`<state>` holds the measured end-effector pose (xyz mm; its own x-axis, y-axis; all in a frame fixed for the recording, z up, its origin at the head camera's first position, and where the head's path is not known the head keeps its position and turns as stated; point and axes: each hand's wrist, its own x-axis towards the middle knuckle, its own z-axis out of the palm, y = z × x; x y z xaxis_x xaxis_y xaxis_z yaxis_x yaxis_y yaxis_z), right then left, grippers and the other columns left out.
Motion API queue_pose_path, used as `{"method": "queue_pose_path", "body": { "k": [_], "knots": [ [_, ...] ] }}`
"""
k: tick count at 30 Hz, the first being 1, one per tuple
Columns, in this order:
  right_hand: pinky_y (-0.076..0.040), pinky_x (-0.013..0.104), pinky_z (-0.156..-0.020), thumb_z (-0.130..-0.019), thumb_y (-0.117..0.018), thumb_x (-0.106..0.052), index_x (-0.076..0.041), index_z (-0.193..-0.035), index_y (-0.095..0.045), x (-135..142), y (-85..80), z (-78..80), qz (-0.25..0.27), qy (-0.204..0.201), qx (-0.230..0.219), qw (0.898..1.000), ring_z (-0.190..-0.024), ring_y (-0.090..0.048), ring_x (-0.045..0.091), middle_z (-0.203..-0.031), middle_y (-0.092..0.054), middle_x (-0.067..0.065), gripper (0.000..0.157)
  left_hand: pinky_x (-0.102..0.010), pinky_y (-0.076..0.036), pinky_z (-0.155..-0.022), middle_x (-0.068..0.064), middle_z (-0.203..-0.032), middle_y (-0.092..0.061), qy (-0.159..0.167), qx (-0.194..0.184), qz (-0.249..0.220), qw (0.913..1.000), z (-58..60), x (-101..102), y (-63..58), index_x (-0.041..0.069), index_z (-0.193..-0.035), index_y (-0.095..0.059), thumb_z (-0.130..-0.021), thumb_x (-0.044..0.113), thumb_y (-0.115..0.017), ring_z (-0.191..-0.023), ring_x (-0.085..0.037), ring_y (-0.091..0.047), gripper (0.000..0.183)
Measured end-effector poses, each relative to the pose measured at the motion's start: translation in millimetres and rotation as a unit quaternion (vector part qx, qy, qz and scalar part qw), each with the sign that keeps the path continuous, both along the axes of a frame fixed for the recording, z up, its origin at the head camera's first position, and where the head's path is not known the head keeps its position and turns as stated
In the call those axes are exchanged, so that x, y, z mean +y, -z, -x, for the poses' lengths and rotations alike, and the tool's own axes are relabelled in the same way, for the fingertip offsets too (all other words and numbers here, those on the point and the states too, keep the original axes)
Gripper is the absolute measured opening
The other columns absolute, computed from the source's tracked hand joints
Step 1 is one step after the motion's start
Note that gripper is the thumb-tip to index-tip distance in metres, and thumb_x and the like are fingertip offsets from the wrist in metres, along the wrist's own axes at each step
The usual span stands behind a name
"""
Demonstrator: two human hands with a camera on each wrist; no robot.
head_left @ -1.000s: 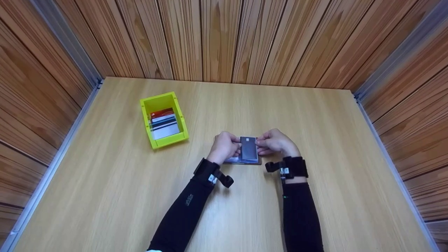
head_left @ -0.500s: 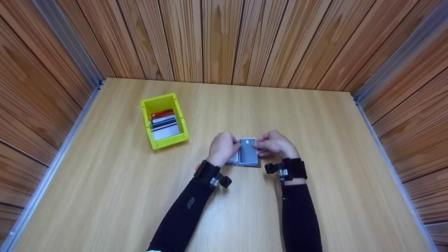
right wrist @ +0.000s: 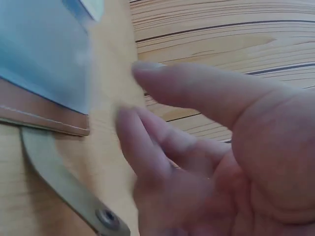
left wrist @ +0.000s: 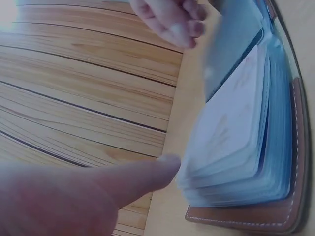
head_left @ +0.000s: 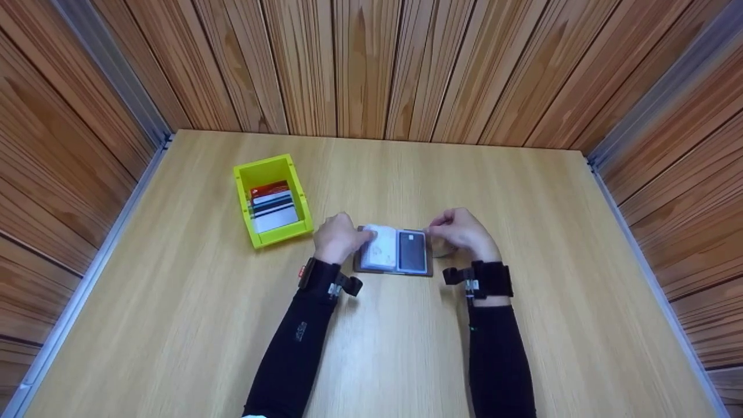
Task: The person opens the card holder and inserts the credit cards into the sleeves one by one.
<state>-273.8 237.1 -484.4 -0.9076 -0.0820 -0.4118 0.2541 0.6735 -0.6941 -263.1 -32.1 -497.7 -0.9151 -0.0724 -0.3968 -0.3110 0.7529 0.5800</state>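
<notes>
A brown card holder (head_left: 397, 269) lies spread on the table, its clear sleeves fanned to both sides. A dark card (head_left: 413, 252) with a light chip mark sits in the right-hand sleeve, and a whitish card (left wrist: 231, 118) shows on the left stack. My left hand (head_left: 336, 238) is at the left stack, its straight thumb right at the sleeves' edge; its other fingers are hidden in the left wrist view. Beside the holder's upper right corner is my right hand (head_left: 462, 233), loosely bent, with a gap between thumb and fingertips and nothing between them.
A yellow-green bin (head_left: 284, 235) with several cards (head_left: 274, 219) inside stands at the back left. The holder's strap (right wrist: 64, 177) with a metal snap sticks out on its right side. Wooden panels (head_left: 365, 69) wall the table (head_left: 232, 325) at the back and sides.
My left hand has moved left from the middle of the holder to its left edge, uncovering the left stack. My right hand has let go of the right sleeve's edge and shifted slightly up.
</notes>
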Motion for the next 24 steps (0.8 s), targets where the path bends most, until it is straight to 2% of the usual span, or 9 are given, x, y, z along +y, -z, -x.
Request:
{"method": "queue_pose_path", "body": {
  "k": [3,7,11,15,20,24],
  "knots": [
    [-0.05,0.031,-0.081,-0.103,-0.073,-0.032,0.0,-0.126,-0.064,4.7,-4.4,-2.9,-0.052,0.002,-0.006,0.999,-0.099,-0.061,0.024,-0.113,-0.064,0.01,0.04,-0.026,-0.035,-0.063,-0.001,-0.083,-0.059,0.009,-0.015,0.01,0.9998,-3.0,2.5,-2.1,0.009,-0.106,-0.075,-0.097,0.05,-0.08,-0.073,-0.016,-0.055,0.042],
    [-0.049,0.031,-0.08,-0.1,-0.076,-0.038,0.001,-0.12,-0.063,9.0,-6.2,-6.6,-0.111,-0.019,-0.037,0.993,-0.098,-0.06,0.023,-0.107,-0.064,0.009,0.046,-0.028,-0.039,-0.068,-0.001,-0.087,-0.064,-0.001,-0.014,0.032,0.9994,-4.6,7.9,-2.1,0.01,-0.11,-0.078,-0.095,0.051,-0.082,-0.08,-0.017,-0.059,0.044],
    [-0.057,0.026,-0.071,-0.097,-0.081,-0.032,-0.001,-0.105,-0.067,6.2,-1.9,-6.2,-0.081,-0.033,-0.058,0.994,-0.081,-0.068,0.016,-0.092,-0.071,0.005,0.035,-0.03,-0.042,-0.071,-0.002,-0.091,-0.067,-0.013,-0.008,0.043,0.999,-3.4,11.1,-0.7,0.008,-0.117,-0.078,-0.095,0.051,-0.083,-0.085,-0.019,-0.062,0.048],
    [-0.061,0.022,-0.062,-0.097,-0.082,-0.019,-0.001,-0.097,-0.071,-2.5,4.7,-3.3,-0.033,-0.035,-0.069,0.996,-0.065,-0.071,0.01,-0.077,-0.075,0.003,0.022,-0.03,-0.04,-0.07,-0.002,-0.09,-0.063,-0.018,-0.014,0.02,0.9995,-0.6,7.9,1.8,0.008,-0.116,-0.077,-0.095,0.048,-0.083,-0.084,-0.019,-0.06,0.046],
    [-0.06,0.02,-0.059,-0.096,-0.084,-0.015,0.0,-0.095,-0.076,-12.7,8.7,0.0,-0.031,-0.035,-0.062,0.997,-0.063,-0.07,0.008,-0.074,-0.075,0.002,0.017,-0.028,-0.038,-0.066,0.0,-0.086,-0.057,-0.013,-0.012,-0.008,0.9998,1.5,-1.7,1.9,0.01,-0.102,-0.072,-0.095,0.047,-0.083,-0.079,-0.017,-0.056,0.039],
    [-0.062,0.021,-0.06,-0.096,-0.084,-0.015,-0.001,-0.095,-0.076,-22.5,10.9,-0.3,-0.024,-0.053,-0.055,0.997,-0.065,-0.072,0.01,-0.076,-0.077,0.003,0.015,-0.029,-0.039,-0.068,-0.001,-0.089,-0.058,-0.006,0.011,-0.024,0.9996,2.6,-4.4,-2.1,0.01,-0.102,-0.07,-0.094,0.041,-0.083,-0.082,-0.018,-0.057,0.035]
  ]
}}
